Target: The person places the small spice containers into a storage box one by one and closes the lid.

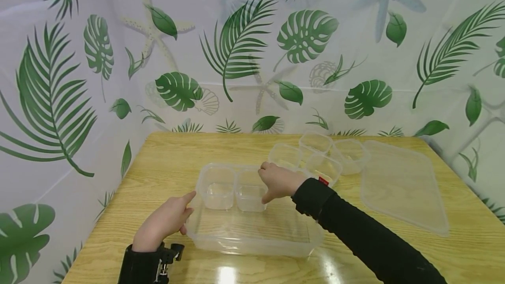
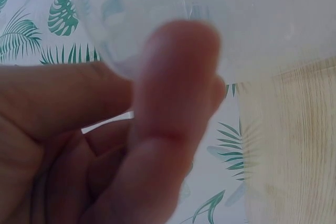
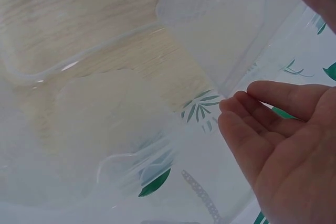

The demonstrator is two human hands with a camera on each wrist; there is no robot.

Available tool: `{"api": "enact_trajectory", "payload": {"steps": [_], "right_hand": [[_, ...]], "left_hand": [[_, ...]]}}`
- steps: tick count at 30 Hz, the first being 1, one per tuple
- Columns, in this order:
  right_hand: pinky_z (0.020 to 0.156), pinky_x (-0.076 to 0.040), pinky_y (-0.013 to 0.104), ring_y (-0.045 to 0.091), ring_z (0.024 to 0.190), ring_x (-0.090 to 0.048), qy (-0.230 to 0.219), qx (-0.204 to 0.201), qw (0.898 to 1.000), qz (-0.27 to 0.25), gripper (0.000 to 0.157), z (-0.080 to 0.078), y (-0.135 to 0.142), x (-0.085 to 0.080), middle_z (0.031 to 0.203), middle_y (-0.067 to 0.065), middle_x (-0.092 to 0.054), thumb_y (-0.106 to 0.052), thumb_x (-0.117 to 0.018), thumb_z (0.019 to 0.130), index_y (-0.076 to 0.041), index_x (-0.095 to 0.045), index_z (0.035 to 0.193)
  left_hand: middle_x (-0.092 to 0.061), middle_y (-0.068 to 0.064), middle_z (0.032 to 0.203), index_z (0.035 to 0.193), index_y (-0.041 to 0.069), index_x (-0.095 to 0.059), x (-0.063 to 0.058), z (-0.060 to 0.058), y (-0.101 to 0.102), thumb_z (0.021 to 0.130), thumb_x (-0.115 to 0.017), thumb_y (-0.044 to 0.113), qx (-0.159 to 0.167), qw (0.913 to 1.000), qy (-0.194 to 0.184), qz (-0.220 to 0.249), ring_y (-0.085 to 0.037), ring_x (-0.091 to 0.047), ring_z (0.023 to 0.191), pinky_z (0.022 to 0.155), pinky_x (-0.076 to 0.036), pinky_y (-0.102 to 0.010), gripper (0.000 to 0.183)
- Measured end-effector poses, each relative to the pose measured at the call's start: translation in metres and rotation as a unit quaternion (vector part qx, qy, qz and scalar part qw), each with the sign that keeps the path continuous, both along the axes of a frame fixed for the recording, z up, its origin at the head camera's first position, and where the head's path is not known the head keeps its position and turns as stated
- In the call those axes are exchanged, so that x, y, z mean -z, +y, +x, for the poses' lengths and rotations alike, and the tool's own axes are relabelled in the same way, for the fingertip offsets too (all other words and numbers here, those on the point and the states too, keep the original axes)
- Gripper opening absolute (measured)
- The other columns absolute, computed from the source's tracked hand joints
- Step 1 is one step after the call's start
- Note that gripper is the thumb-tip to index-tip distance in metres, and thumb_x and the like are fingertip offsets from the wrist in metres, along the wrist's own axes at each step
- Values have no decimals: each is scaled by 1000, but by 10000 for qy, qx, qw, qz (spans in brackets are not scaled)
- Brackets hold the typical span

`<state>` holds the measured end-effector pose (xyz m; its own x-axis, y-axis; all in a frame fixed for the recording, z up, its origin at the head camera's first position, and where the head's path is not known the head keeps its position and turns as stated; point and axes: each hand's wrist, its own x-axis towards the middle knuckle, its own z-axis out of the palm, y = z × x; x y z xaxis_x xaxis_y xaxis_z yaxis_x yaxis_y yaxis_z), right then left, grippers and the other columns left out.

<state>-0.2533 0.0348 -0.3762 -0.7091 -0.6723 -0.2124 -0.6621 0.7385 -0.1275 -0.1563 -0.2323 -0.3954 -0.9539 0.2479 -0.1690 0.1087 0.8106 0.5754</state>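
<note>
Red tag (image 1: pixel 323 181): print unreadably small
Desk (image 1: pixel 165 157): near edge cut off
Left fingers (image 2: pixel 176 77): nearest one blurred
Small container (image 1: pixel 250 201): right side partly behind right fingers (image 1: pixel 266 167)

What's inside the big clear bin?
Two small clear tubs sit side by side toward the far left of the bin. In the head view, the right hand and sleeve hide part of its far right.

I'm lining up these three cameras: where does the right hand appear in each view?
Head: right hand right of centre, by a small tub.
Left wrist: not in it.
Right wrist: at the right side.
Shared landmark: the leaf-print backdrop, visible in all three.
</note>
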Motion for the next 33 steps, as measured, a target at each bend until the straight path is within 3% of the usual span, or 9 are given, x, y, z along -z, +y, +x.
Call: {"api": "enact_trajectory", "payload": {"steps": [10, 24, 33], "right_hand": [[90, -38, 36, 32, 111, -45, 60, -21, 9999, 91, 68, 0, 0, 0, 123, 21, -43, -33, -72, 74, 8, -47, 122], [94, -35, 38, 34, 118, -42, -138, 81, 9999, -48, 76, -1, 5, 0, 130, 24, -39, -33, -71, 75, 8, -39, 130], [97, -32, 40, 39, 122, -38, -11, 249, 9984, -498, 76, -6, 31, -14, 134, 29, -35, -34, -65, 80, 12, -34, 132]], "left_hand": [[-50, 0, 57, 137, -4, -32, 0, 0, -1, 91, -47, 6, 37, 10000, -8, -83, -16, -47, 47, 50, -30, -28, 49], [-48, -2, 61, 138, -3, -32, 0, 1, -1, 91, -47, 7, 48, 9999, -113, 10, -18, -49, 49, 48, -30, -27, 50], [-47, -4, 60, 138, -3, -32, 0, 1, -1, 92, -46, 7, 19, 9999, -131, 9, -18, -50, 50, 49, -31, -27, 49]]}}
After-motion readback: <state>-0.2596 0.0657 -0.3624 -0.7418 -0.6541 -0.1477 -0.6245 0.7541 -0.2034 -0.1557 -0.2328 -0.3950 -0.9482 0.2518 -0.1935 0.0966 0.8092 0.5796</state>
